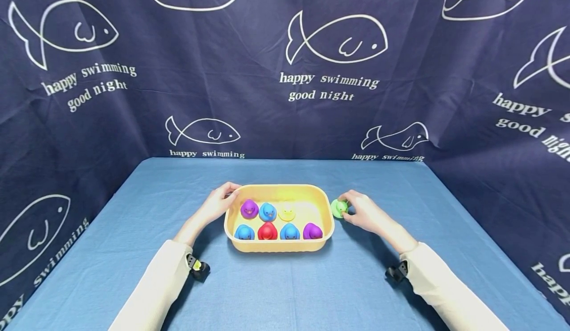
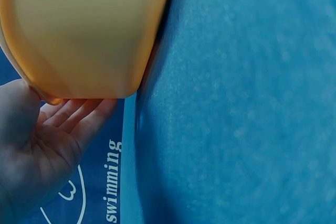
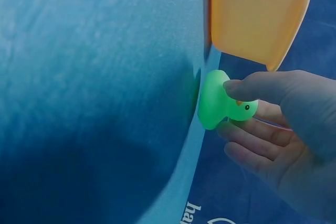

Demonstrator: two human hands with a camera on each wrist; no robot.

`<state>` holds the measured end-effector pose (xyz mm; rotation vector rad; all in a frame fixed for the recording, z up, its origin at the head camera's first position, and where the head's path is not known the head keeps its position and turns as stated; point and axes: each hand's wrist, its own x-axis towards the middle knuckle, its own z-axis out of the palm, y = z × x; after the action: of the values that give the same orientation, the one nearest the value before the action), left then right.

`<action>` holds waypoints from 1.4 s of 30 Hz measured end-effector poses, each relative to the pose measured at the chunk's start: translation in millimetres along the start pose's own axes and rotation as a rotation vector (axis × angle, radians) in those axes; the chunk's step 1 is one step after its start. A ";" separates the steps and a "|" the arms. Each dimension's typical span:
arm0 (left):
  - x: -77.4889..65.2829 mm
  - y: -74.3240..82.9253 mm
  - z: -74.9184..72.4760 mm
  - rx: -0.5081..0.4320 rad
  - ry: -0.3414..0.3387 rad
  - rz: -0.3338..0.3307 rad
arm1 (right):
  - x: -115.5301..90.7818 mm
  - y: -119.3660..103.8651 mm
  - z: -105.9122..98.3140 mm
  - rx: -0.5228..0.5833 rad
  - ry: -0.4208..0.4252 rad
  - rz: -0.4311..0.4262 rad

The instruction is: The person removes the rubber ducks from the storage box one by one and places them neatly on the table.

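Observation:
A pale yellow plastic box (image 1: 279, 245) sits on the blue cloth, with several small rubber ducks inside. Along its near side are a blue duck (image 1: 245, 233), a red duck (image 1: 267, 231), another blue one and a purple duck (image 1: 313, 231). Farther back are a purple duck, a blue duck and a yellow duck (image 1: 286, 212). My left hand (image 1: 219, 202) holds the box's far left corner, thumb at the rim and fingers behind the wall. Just right of the box, my right hand (image 1: 364, 212) pinches a green rubber duck (image 3: 212, 99) between thumb and fingers, close to the cloth.
Blue cloth (image 1: 285, 291) covers the table. Dark blue curtains (image 1: 262, 108) printed with white fish and lettering hang at the back and both sides. A small black wrist camera (image 1: 200, 270) sits under the left cuff, and another (image 1: 395, 273) under the right.

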<state>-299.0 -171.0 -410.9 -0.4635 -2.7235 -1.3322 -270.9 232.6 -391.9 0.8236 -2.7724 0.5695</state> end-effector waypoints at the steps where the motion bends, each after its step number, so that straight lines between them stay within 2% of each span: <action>1: -0.1 0.3 0.0 0.002 -0.001 -0.001 | -0.2 0.1 0.2 0.001 -0.004 0.004; 9: 0.7 2.5 0.0 0.011 0.004 -0.006 | -1.5 -0.5 -0.2 -0.001 -0.042 0.039; 24: 1.5 3.9 -0.6 0.002 -0.005 0.002 | -0.5 0.7 -1.6 -0.005 -0.052 0.055; 33: 0.7 2.1 0.3 0.012 -0.002 -0.001 | 1.0 -2.8 -10.3 0.003 0.005 -0.003; 42: 0.4 -0.6 0.2 0.007 0.010 0.004 | 8.4 -18.2 -18.4 -0.001 0.099 -0.068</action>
<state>-299.6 -171.0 -411.3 -0.4596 -2.7170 -1.3196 -266.3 222.1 -367.2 0.8621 -2.6442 0.5806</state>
